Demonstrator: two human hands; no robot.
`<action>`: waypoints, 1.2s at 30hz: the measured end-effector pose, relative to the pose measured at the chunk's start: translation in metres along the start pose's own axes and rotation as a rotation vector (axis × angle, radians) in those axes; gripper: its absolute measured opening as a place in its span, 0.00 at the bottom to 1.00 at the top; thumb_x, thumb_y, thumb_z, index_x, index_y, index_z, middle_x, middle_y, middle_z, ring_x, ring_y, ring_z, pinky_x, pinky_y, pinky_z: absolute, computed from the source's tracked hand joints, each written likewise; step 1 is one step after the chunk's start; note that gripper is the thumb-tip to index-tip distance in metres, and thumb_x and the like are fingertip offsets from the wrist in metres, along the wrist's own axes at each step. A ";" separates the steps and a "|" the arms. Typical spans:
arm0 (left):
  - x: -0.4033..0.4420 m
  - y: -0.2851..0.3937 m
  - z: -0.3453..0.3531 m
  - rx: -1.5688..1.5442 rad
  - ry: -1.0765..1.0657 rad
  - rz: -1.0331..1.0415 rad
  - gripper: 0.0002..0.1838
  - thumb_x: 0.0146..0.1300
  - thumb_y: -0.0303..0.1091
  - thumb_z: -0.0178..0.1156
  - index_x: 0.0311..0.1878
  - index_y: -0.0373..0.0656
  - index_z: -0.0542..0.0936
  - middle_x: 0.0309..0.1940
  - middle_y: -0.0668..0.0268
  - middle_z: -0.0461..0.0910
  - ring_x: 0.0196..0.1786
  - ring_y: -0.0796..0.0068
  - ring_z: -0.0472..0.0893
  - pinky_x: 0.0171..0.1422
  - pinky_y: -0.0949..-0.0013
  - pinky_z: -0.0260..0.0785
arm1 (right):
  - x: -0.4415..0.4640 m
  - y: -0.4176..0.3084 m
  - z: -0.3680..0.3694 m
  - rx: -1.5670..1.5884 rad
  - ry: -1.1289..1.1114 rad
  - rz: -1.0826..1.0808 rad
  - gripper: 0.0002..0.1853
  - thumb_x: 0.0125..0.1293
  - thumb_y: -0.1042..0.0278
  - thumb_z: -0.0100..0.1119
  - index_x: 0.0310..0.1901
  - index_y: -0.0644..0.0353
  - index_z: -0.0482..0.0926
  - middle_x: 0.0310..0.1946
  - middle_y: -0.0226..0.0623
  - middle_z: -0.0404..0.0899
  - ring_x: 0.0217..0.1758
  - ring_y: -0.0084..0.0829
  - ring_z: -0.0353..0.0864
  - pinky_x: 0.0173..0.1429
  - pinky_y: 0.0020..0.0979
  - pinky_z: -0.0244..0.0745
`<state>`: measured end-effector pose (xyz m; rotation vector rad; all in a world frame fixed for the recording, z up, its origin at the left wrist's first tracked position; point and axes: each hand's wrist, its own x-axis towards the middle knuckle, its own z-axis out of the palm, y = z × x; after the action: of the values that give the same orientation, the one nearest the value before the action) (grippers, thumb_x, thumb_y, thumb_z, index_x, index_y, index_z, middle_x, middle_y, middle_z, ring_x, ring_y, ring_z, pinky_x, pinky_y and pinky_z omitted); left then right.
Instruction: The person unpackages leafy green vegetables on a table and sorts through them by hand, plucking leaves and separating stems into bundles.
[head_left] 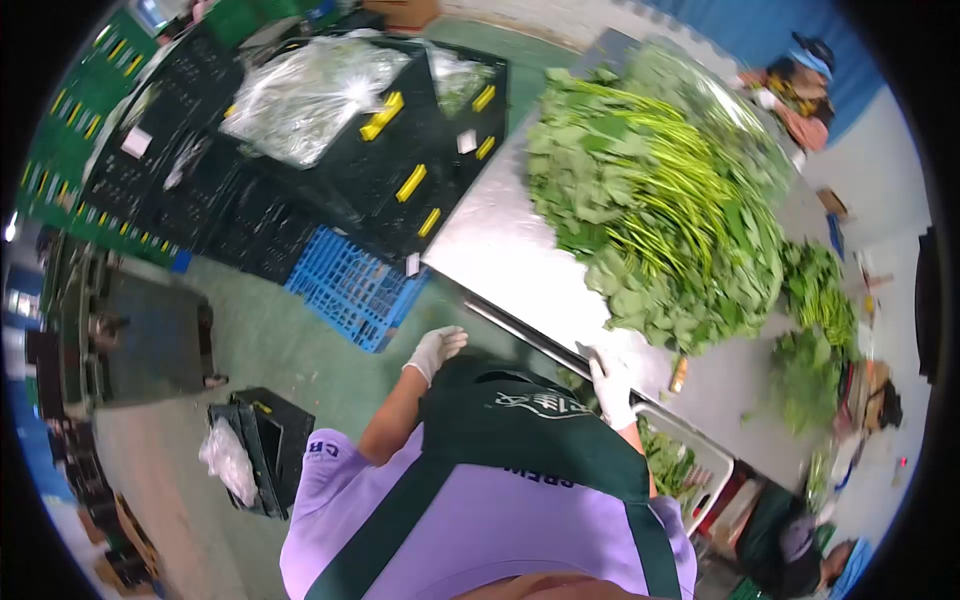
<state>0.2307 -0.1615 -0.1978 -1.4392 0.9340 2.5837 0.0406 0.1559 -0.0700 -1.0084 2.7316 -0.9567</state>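
My left hand (438, 351), in a white glove, hangs over the green floor in front of the apron, its fingers stretched out with nothing in them. My right hand (611, 388), gloved too, rests at the near edge of the metal table (500, 220), fingers extended and holding nothing visible. Just beyond it lies a large heap of leafy green vegetables (690, 190) with long stems. A short yellowish-brown object (679, 375), perhaps a handle, lies right of that hand. Below the table edge, a white basket (718, 470) contains green leaves.
Black crates (340, 190) with plastic-wrapped greens stand at upper left, beside a blue plastic pallet (350, 290). A black bin (285, 430) with a plastic bag (228, 460) sits on the floor. A co-worker (800, 90) stands across the table; another person (800, 545) is at lower right.
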 end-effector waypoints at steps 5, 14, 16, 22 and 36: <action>-0.005 0.020 0.043 0.193 -0.064 0.073 0.20 0.67 0.41 0.50 0.57 0.37 0.72 0.51 0.58 0.78 0.51 0.68 0.77 0.57 0.69 0.65 | 0.066 -0.013 -0.068 -0.053 0.090 -0.186 0.14 0.58 0.74 0.57 0.47 0.55 0.79 0.41 0.38 0.80 0.46 0.37 0.78 0.50 0.33 0.70; -0.024 0.103 0.116 0.404 -0.166 0.278 0.13 0.66 0.31 0.50 0.48 0.35 0.77 0.43 0.57 0.81 0.41 0.68 0.82 0.50 0.72 0.72 | 0.212 -0.024 -0.177 -0.282 0.581 -0.330 0.15 0.56 0.74 0.58 0.47 0.54 0.78 0.43 0.36 0.79 0.45 0.36 0.77 0.47 0.33 0.70; -0.020 0.116 0.137 0.391 -0.275 0.288 0.13 0.65 0.30 0.50 0.48 0.33 0.77 0.43 0.56 0.81 0.46 0.66 0.81 0.54 0.69 0.71 | 0.249 -0.019 -0.188 -0.383 0.545 -0.313 0.17 0.55 0.73 0.58 0.48 0.55 0.78 0.43 0.36 0.79 0.44 0.36 0.77 0.47 0.34 0.71; -0.004 0.129 0.177 0.520 -0.398 0.336 0.13 0.64 0.31 0.52 0.46 0.34 0.78 0.41 0.59 0.82 0.45 0.71 0.80 0.52 0.71 0.70 | 0.349 0.018 -0.170 -0.805 0.146 -0.336 0.16 0.57 0.73 0.48 0.46 0.54 0.79 0.39 0.35 0.79 0.46 0.37 0.76 0.46 0.39 0.67; 0.028 0.121 0.181 0.547 -0.397 0.268 0.10 0.58 0.31 0.59 0.42 0.39 0.80 0.34 0.67 0.83 0.36 0.81 0.78 0.43 0.78 0.66 | 0.319 -0.076 -0.267 -0.432 0.666 -0.419 0.11 0.51 0.79 0.55 0.36 0.55 0.80 0.30 0.34 0.82 0.31 0.33 0.80 0.36 0.30 0.74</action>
<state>0.0397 -0.1736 -0.0908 -0.6745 1.6664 2.3485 -0.2387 0.0583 0.2322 -1.6344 3.4620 -0.8881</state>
